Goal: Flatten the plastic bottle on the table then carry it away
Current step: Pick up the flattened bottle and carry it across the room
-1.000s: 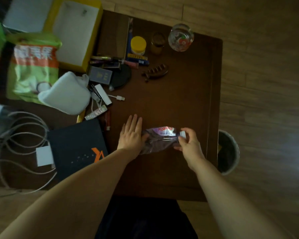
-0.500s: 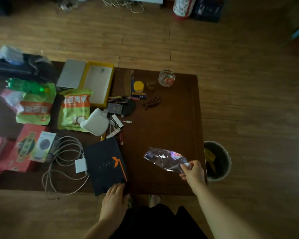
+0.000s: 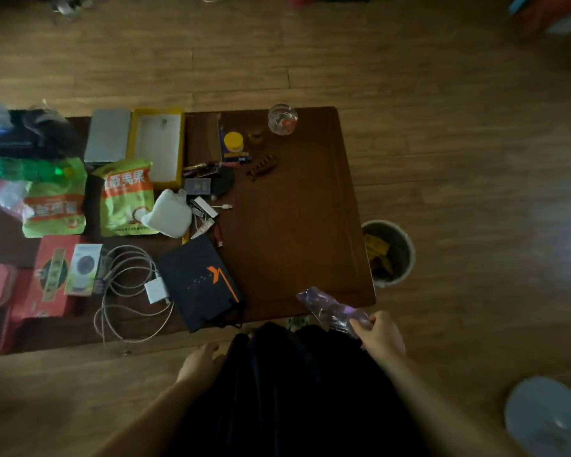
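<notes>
The flattened plastic bottle (image 3: 328, 307), clear with a purplish label, hangs in the air at the near right corner of the dark wooden table (image 3: 294, 225). My right hand (image 3: 379, 334) grips it by the cap end, and the crushed body points up and left over the table's front edge. My left hand (image 3: 200, 362) is down beside my dark clothing, below the table's front edge, holding nothing with its fingers loosely apart.
A round waste bin (image 3: 391, 253) stands on the floor just right of the table. The table's left half holds a black bag (image 3: 201, 282), cables (image 3: 129, 291), green snack bags (image 3: 126, 199), a yellow box (image 3: 157, 145). A glass jar (image 3: 282, 119) stands at the far edge.
My left hand let go of the bottle and dropped off the table. My right hand lifted the flattened bottle and drew it back toward me, past the table's front edge. The view rose and pulled back.
</notes>
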`<move>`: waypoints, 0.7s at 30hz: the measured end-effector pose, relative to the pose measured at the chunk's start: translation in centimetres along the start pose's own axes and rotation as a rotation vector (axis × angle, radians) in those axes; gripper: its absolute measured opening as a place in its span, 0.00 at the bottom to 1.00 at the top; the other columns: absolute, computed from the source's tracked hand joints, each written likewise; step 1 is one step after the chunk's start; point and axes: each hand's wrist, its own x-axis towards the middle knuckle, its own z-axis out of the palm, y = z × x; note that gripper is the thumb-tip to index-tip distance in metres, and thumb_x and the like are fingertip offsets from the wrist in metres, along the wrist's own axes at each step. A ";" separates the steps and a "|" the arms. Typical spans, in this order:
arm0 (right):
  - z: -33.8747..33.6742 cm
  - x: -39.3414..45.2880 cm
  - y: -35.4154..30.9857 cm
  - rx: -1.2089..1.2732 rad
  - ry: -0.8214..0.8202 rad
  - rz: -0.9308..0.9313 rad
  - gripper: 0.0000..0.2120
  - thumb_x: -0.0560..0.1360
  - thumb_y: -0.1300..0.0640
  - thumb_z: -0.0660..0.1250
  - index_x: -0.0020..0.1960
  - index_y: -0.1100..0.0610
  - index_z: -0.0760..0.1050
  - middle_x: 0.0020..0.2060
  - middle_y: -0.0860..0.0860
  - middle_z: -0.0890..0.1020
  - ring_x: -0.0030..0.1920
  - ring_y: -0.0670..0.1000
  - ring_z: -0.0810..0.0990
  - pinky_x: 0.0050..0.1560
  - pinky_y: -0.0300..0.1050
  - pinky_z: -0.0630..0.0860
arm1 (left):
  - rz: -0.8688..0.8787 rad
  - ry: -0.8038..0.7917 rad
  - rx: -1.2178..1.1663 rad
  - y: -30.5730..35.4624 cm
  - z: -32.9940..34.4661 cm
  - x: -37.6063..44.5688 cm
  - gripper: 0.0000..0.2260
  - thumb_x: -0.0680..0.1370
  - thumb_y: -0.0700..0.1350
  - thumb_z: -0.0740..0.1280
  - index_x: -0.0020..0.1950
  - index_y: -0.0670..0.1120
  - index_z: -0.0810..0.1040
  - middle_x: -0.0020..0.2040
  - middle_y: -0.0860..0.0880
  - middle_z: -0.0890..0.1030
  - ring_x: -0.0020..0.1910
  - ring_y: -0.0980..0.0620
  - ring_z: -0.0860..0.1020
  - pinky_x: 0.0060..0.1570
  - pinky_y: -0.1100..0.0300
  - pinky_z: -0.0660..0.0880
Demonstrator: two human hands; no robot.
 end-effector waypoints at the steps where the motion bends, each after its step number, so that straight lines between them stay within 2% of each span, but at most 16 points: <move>1: -0.2 -1.0 1.2 0.040 0.011 0.022 0.19 0.71 0.44 0.71 0.52 0.57 0.73 0.37 0.48 0.79 0.41 0.52 0.81 0.43 0.46 0.76 | 0.014 -0.020 0.024 -0.1 -0.3 0.1 0.19 0.79 0.47 0.59 0.69 0.43 0.69 0.68 0.41 0.73 0.67 0.42 0.72 0.62 0.56 0.69; 3: -0.4 -2.7 3.6 0.105 0.012 0.069 0.17 0.72 0.46 0.70 0.52 0.57 0.74 0.36 0.47 0.76 0.39 0.49 0.78 0.42 0.46 0.73 | 0.047 -0.058 0.073 -0.2 -0.8 0.2 0.18 0.80 0.46 0.58 0.68 0.43 0.70 0.68 0.41 0.74 0.65 0.42 0.73 0.60 0.56 0.70; 5: -0.6 -4.0 6.0 0.153 0.001 0.113 0.17 0.74 0.45 0.69 0.52 0.59 0.75 0.38 0.50 0.77 0.39 0.50 0.78 0.42 0.47 0.74 | 0.079 -0.084 0.106 -0.2 -1.1 0.4 0.17 0.80 0.45 0.58 0.66 0.39 0.73 0.66 0.39 0.75 0.63 0.41 0.74 0.58 0.55 0.71; 7: -0.7 -4.7 8.4 0.199 -0.012 0.170 0.18 0.74 0.44 0.68 0.50 0.60 0.75 0.41 0.54 0.81 0.43 0.54 0.80 0.45 0.50 0.77 | 0.124 -0.071 0.112 0.3 -1.1 0.6 0.14 0.80 0.42 0.58 0.60 0.35 0.75 0.57 0.36 0.79 0.53 0.40 0.77 0.51 0.54 0.72; 8: -0.9 -4.9 9.4 0.227 -0.019 0.201 0.18 0.73 0.44 0.67 0.49 0.60 0.76 0.42 0.56 0.82 0.44 0.56 0.81 0.47 0.52 0.78 | 0.143 -0.060 0.109 0.8 -1.1 0.4 0.12 0.80 0.40 0.59 0.56 0.37 0.78 0.49 0.39 0.79 0.45 0.44 0.77 0.45 0.55 0.71; 9: -1.1 -5.0 10.4 0.261 -0.013 0.235 0.18 0.73 0.45 0.67 0.49 0.60 0.76 0.43 0.57 0.82 0.45 0.57 0.81 0.48 0.54 0.79 | 0.161 -0.057 0.106 1.5 -1.0 0.2 0.10 0.79 0.40 0.59 0.50 0.43 0.80 0.41 0.45 0.77 0.36 0.51 0.74 0.41 0.57 0.68; 10: -1.5 -5.0 11.2 0.289 0.015 0.266 0.18 0.73 0.46 0.67 0.50 0.61 0.77 0.44 0.58 0.82 0.45 0.58 0.81 0.49 0.54 0.80 | 0.168 -0.056 0.089 2.2 -0.8 0.1 0.11 0.80 0.40 0.59 0.44 0.49 0.79 0.35 0.50 0.73 0.31 0.54 0.69 0.38 0.59 0.65; 11: -1.9 -4.8 12.1 0.312 0.056 0.293 0.17 0.73 0.47 0.67 0.51 0.62 0.77 0.44 0.58 0.82 0.45 0.58 0.81 0.47 0.53 0.79 | 0.162 -0.063 0.061 3.1 -0.6 0.1 0.11 0.80 0.41 0.59 0.41 0.52 0.76 0.33 0.51 0.72 0.29 0.54 0.67 0.36 0.59 0.63; 14: -3.7 -3.7 14.8 0.381 0.113 0.350 0.17 0.72 0.49 0.68 0.52 0.62 0.76 0.40 0.56 0.80 0.41 0.55 0.79 0.37 0.45 0.73 | 0.144 -0.095 0.044 6.5 0.9 0.0 0.11 0.80 0.42 0.58 0.39 0.53 0.69 0.34 0.48 0.73 0.30 0.50 0.68 0.36 0.58 0.63; 15: -4.4 -3.2 15.8 0.412 0.101 0.360 0.17 0.72 0.49 0.69 0.51 0.62 0.76 0.39 0.55 0.80 0.40 0.54 0.80 0.36 0.45 0.74 | 0.159 -0.084 0.042 7.8 1.7 0.1 0.12 0.80 0.41 0.58 0.37 0.51 0.69 0.35 0.48 0.72 0.31 0.51 0.68 0.38 0.59 0.63; 18: -7.6 -0.6 19.4 0.443 0.033 0.392 0.17 0.72 0.47 0.69 0.48 0.61 0.74 0.40 0.57 0.82 0.40 0.56 0.83 0.40 0.50 0.79 | 0.146 -0.074 0.037 12.9 4.8 -0.3 0.07 0.80 0.43 0.59 0.44 0.50 0.74 0.43 0.51 0.74 0.39 0.53 0.73 0.41 0.63 0.67; 20: -10.8 1.7 22.1 0.377 -0.043 0.398 0.16 0.72 0.47 0.69 0.46 0.59 0.72 0.38 0.56 0.82 0.37 0.55 0.84 0.34 0.46 0.78 | 0.129 -0.071 0.060 16.8 7.4 -0.5 0.10 0.80 0.44 0.60 0.39 0.52 0.74 0.40 0.52 0.76 0.39 0.52 0.76 0.44 0.62 0.70; 21: -12.5 2.9 23.4 0.347 -0.071 0.393 0.15 0.72 0.47 0.69 0.45 0.59 0.72 0.37 0.56 0.82 0.36 0.54 0.84 0.32 0.44 0.77 | 0.099 -0.070 0.091 18.8 8.6 -0.6 0.10 0.80 0.46 0.59 0.39 0.52 0.75 0.42 0.49 0.78 0.42 0.50 0.78 0.46 0.60 0.72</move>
